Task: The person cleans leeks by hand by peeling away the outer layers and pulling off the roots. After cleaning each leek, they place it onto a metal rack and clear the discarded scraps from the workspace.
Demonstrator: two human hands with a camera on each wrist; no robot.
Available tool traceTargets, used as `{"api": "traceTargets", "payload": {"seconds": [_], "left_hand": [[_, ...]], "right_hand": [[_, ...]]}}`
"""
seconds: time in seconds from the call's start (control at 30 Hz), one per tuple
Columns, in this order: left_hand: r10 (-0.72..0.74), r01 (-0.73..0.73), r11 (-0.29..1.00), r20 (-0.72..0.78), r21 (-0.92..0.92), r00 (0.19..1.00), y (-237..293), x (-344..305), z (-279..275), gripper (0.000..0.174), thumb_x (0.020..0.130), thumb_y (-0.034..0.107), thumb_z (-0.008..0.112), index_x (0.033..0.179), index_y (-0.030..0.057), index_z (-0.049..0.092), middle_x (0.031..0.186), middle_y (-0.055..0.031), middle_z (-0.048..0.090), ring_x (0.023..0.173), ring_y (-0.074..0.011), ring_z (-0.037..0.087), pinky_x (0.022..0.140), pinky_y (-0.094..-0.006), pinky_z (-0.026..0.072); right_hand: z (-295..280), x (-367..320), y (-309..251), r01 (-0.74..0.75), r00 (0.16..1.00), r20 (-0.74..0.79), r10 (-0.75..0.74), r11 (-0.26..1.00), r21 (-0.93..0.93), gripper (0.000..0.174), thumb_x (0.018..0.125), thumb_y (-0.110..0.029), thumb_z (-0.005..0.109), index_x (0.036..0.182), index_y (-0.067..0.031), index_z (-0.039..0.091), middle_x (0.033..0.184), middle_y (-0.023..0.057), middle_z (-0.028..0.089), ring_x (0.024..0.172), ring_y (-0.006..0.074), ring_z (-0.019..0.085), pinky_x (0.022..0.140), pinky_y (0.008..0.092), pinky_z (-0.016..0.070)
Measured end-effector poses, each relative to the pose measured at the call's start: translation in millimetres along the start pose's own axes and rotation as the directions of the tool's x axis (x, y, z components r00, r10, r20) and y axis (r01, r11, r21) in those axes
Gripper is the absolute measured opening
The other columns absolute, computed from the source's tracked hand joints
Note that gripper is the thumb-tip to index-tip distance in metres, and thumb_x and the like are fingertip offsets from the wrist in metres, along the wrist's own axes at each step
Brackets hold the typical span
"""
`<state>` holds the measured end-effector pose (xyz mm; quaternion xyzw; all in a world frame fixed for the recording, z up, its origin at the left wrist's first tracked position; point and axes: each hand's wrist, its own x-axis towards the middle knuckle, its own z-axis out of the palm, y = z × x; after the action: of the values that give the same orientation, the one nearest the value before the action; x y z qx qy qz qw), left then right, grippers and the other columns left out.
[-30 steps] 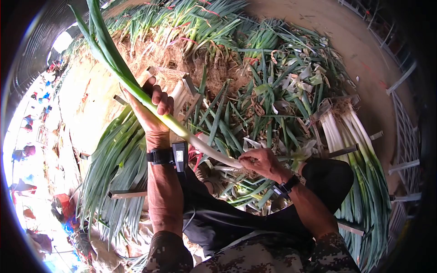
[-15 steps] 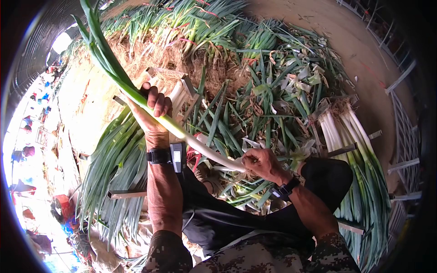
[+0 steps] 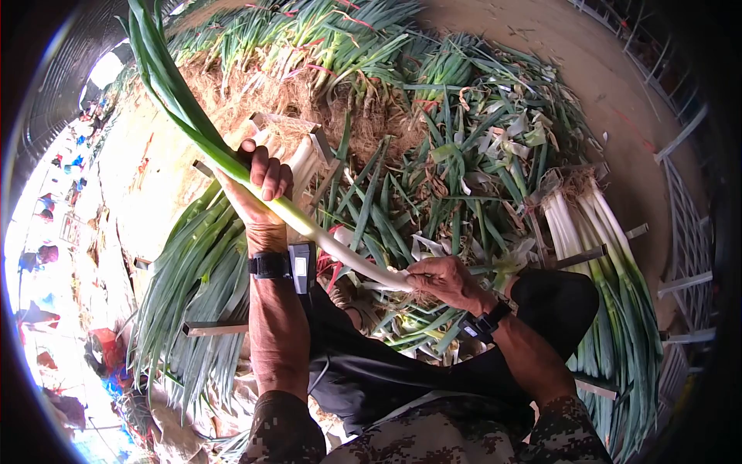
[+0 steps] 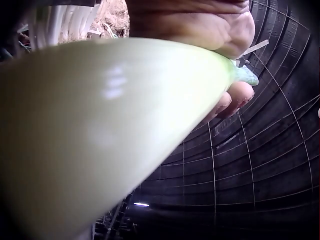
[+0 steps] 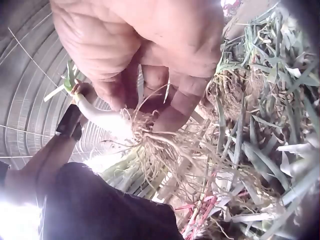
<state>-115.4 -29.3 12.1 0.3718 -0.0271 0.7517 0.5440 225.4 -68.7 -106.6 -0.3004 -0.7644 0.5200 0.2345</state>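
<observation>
My left hand (image 3: 267, 174) grips a long green onion (image 3: 332, 246) around its pale green middle. Its dark leaves point up to the far left, and the white shank slants down to the right. At the root end, my right hand (image 3: 448, 280) pinches the base between thumb and fingers. The right wrist view shows tangled brown roots (image 5: 160, 145) hanging just below those fingertips. In the left wrist view the onion's smooth shank (image 4: 110, 110) fills much of the picture, with part of the left hand (image 4: 195, 25) behind it.
Trimmed green onions lie in metal racks, one bundle (image 3: 193, 263) on the left and another (image 3: 610, 286) on the right. Ahead is a heap of loose leaves and peelings (image 3: 464, 178). Untrimmed onions with roots (image 3: 309, 54) are piled farther back. My bent knee (image 3: 556, 305) is beside my right forearm.
The right hand's fingers have shifted at the root end and lie straighter along it now. The onion's leafy top has swayed slightly; the left hand keeps its grip.
</observation>
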Motion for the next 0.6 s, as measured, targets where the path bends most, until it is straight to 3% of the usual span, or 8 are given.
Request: {"api": "traceTargets", "payload": {"seconds": [0.13, 0.23, 0.33, 0.43, 0.47, 0.57, 0.6], "left_hand": [[-0.006, 0.006, 0.999, 0.001, -0.044, 1.0, -2.4, 0.4, 1.8, 0.04, 0.105, 0.031, 0.04, 0.111, -0.0056, 0.056, 0.063, -0.0008, 0.04, 0.04, -0.0099, 0.037, 0.039, -0.0243, 0.0349], [-0.005, 0.005, 0.997, 0.011, -0.079, 1.0, -5.5, 1.5, 7.6, 0.037, 0.105, 0.027, 0.039, 0.111, -0.0051, 0.055, 0.062, -0.0008, 0.04, 0.04, -0.0093, 0.038, 0.037, -0.0233, 0.0342], [0.001, 0.003, 0.994, 0.034, -0.11, 0.999, -8.5, 1.8, 11.8, 0.033, 0.105, 0.025, 0.039, 0.11, -0.0044, 0.054, 0.061, -0.0006, 0.041, 0.039, -0.0085, 0.04, 0.037, -0.0228, 0.0349], [0.006, 0.0, 0.991, 0.048, -0.135, 0.999, -9.2, 1.0, 13.9, 0.032, 0.105, 0.024, 0.04, 0.111, -0.0036, 0.054, 0.061, 0.0002, 0.043, 0.038, -0.0074, 0.041, 0.037, -0.0219, 0.036], [0.008, -0.001, 0.99, 0.051, -0.142, 0.999, -9.4, 0.4, 14.4, 0.031, 0.105, 0.024, 0.041, 0.111, -0.0033, 0.054, 0.061, 0.0006, 0.044, 0.038, -0.007, 0.042, 0.037, -0.0216, 0.0363], [0.047, -0.044, 0.995, 0.037, -0.091, 0.998, -10.1, -3.1, 12.8, 0.028, 0.105, 0.022, 0.043, 0.111, -0.0018, 0.055, 0.061, 0.0013, 0.047, 0.036, -0.0063, 0.043, 0.037, -0.0203, 0.0374], [0.048, -0.043, 0.995, 0.061, -0.096, 0.997, -8.4, -3.6, 13.2, 0.026, 0.105, 0.022, 0.044, 0.111, -0.0012, 0.055, 0.06, 0.0015, 0.047, 0.036, -0.0062, 0.043, 0.037, -0.02, 0.0376]], "right_hand": [[-4.4, 2.0, -26.3, -0.111, 0.993, -0.039, 0.108, 0.99, -0.086, 0.017, 0.092, -0.012, 0.066, 0.099, 0.0028, 0.071, 0.087, 0.0104, 0.073, 0.076, 0.0148, 0.07, 0.067, 0.0273, 0.0566], [2.7, 1.9, -17.3, -0.121, 0.984, -0.153, 0.092, 0.974, -0.192, 0.02, 0.093, -0.015, 0.062, 0.096, 0.004, 0.069, 0.084, 0.0091, 0.072, 0.07, 0.014, 0.069, 0.062, 0.0275, 0.0551], [8.6, 0.6, 7.5, -0.132, 0.966, -0.219, 0.14, 0.99, 0.051, 0.022, 0.094, -0.016, 0.06, 0.098, 0.0041, 0.068, 0.082, 0.007, 0.071, 0.063, 0.0123, 0.065, 0.055, 0.0263, 0.0526], [-0.9, 2.8, 11.5, -0.299, 0.929, -0.158, 0.334, 0.931, 0.207, 0.023, 0.095, -0.017, 0.059, 0.097, 0.0036, 0.068, 0.08, 0.0055, 0.07, 0.06, 0.0097, 0.062, 0.048, 0.0248, 0.0488], [-1.3, 3.6, 9.8, -0.382, 0.876, -0.136, 0.462, 0.838, 0.389, 0.023, 0.095, -0.018, 0.059, 0.095, 0.0028, 0.068, 0.079, 0.0054, 0.07, 0.06, 0.0081, 0.062, 0.044, 0.0232, 0.0461], [-3.4, 2.5, 40.2, -0.414, 0.816, -0.272, 0.511, 0.844, 0.341, 0.026, 0.091, -0.023, 0.059, 0.084, 0.0003, 0.068, 0.068, 0.0051, 0.065, 0.061, 0.0117, 0.061, 0.059, 0.0307, 0.0517], [-7.3, -1.5, 80.7, -0.396, 0.846, -0.351, 0.401, 0.914, 0.091, 0.027, 0.091, -0.026, 0.063, 0.093, -0.0002, 0.07, 0.073, 0.0055, 0.069, 0.066, 0.0133, 0.064, 0.063, 0.0309, 0.0532]]}}
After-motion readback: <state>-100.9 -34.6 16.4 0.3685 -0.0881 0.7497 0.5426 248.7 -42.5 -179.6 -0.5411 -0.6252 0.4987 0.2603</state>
